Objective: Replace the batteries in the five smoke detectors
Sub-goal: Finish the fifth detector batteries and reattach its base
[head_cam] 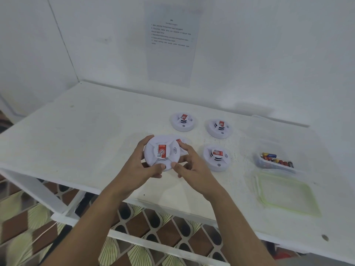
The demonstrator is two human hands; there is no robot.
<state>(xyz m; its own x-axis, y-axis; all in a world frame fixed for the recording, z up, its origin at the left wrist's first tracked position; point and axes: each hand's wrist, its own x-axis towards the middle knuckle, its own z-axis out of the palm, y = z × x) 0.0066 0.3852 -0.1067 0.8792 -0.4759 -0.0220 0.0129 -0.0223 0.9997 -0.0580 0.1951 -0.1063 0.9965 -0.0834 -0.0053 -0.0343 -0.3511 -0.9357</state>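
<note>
Two hands, left hand and right hand, grip one smoke detector in curled fingers, face up, above the table's near edge. Probable step: opening it; a flip likely follows. Four more detectors lie beyond.

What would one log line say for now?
left hand: grips smoke detector | right hand: grips it too | batteries: in tub

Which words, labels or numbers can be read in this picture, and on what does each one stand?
Sheet on the wall: printed lines, too blurred to read.
Red label on the held smoke detector: round logo and code square, no legible words.
Batteries in the tray: print too small to read.
</note>
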